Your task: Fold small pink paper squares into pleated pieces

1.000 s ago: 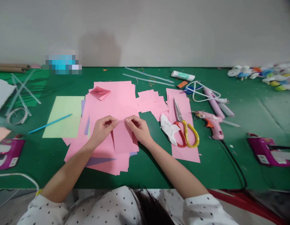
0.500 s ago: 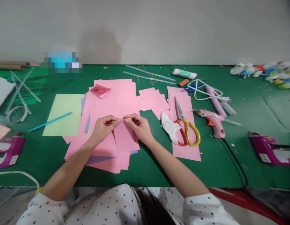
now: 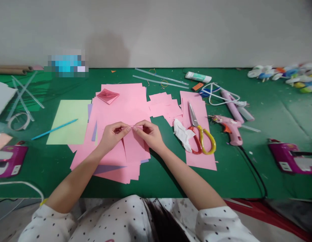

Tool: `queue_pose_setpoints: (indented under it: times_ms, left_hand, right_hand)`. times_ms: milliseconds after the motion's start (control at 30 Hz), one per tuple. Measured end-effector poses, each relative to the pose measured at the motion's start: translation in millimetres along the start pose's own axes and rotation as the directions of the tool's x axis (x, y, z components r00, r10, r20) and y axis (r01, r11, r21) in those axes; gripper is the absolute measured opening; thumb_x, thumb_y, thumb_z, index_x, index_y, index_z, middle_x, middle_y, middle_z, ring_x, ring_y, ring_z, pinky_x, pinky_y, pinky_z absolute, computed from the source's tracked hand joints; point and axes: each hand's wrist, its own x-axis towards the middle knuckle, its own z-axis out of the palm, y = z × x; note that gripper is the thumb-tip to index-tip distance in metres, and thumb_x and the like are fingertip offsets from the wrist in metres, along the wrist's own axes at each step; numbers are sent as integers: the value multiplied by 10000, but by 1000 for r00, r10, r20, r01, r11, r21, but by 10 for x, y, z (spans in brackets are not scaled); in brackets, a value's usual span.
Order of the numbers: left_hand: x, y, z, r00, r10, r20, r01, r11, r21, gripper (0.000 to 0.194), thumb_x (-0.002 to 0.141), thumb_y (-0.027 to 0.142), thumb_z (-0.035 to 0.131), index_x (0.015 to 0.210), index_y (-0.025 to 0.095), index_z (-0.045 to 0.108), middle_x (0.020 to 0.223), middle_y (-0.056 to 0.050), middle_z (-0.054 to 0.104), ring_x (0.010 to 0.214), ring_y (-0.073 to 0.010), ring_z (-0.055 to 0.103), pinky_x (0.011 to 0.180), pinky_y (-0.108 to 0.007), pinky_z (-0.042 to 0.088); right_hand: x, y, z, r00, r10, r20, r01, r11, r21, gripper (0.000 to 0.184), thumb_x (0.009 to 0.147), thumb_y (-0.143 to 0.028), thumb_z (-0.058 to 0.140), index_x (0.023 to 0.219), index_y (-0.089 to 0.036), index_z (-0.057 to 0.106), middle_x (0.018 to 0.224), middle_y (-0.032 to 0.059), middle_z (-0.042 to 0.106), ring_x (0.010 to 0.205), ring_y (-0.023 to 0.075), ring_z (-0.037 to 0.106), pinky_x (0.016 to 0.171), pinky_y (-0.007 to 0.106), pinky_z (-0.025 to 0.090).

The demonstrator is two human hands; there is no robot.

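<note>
My left hand (image 3: pixel 114 135) and my right hand (image 3: pixel 150 135) meet over a pile of pink paper (image 3: pixel 125 97). Both are closed in a pinch, thumb against fingers, on the upper edge of a small piece of pink paper (image 3: pixel 133 143). Its lower part blends with the pink sheets underneath, so its full outline is hard to make out. A folded stack of pink paper (image 3: pixel 107 96), pleated at the top, lies on the pile beyond my left hand. Small pink paper squares (image 3: pixel 164 107) are scattered past my right hand.
Scissors (image 3: pixel 199 134) and a crumpled white tissue (image 3: pixel 182 136) lie on a pink strip at right. Beyond are a pink glue gun (image 3: pixel 230 127) and a glue stick tube (image 3: pixel 198 77). A blue pencil (image 3: pixel 55 129) crosses a pale green sheet (image 3: pixel 67 114) at left.
My fingertips have drawn slightly closer together along the paper's upper edge. The whole view has shifted a little; the things on the table lie as before.
</note>
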Motion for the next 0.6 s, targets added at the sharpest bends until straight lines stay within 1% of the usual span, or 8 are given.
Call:
queue_pose_setpoints:
  times_ms: [167, 267, 367, 467, 600]
  left_hand:
    - [15, -24, 2, 1000, 1, -27, -1, 1000, -18, 255, 807, 429, 738, 782, 176, 736, 744, -25, 690, 708, -146, 591, 670, -266, 471]
    - [28, -30, -4, 1000, 1, -31, -1, 1000, -11, 241, 810, 411, 731, 782, 172, 723, 738, -20, 679, 703, -144, 588, 650, -261, 459]
    - [34, -10, -6, 1000, 12, -5, -12, 1000, -6, 201, 829, 374, 707, 818, 174, 718, 796, -29, 704, 751, -154, 621, 689, -265, 479]
    - [33, 16, 0, 999, 43, 9, -43, 999, 16, 164, 842, 342, 700, 836, 179, 714, 841, -34, 721, 813, -164, 648, 768, -278, 501]
    - [22, 27, 9, 997, 64, -41, -61, 996, 59, 162, 848, 334, 696, 808, 177, 695, 821, -29, 714, 799, -162, 644, 782, -284, 508]
  right_hand:
    - [9, -5, -21, 999, 18, -43, -18, 1000, -9, 334, 843, -550, 662, 772, -225, 642, 696, 1, 608, 650, 143, 535, 615, 289, 462]
    - [8, -10, -29, 997, 53, -49, -52, 998, 24, 354, 832, -558, 675, 749, -221, 601, 663, -14, 563, 600, 129, 503, 564, 275, 446]
    - [-3, -13, -12, 997, 66, -33, -65, 998, 27, 361, 819, -556, 695, 753, -211, 611, 664, -11, 580, 587, 123, 513, 542, 265, 442]
    - [-13, -11, 22, 998, 51, -29, -51, 999, -8, 374, 809, -573, 700, 762, -205, 648, 682, 2, 623, 604, 129, 545, 567, 273, 460]
    - [-11, -8, 46, 997, 70, -14, -70, 998, 5, 363, 799, -567, 712, 802, -207, 670, 722, 11, 657, 617, 129, 565, 581, 277, 475]
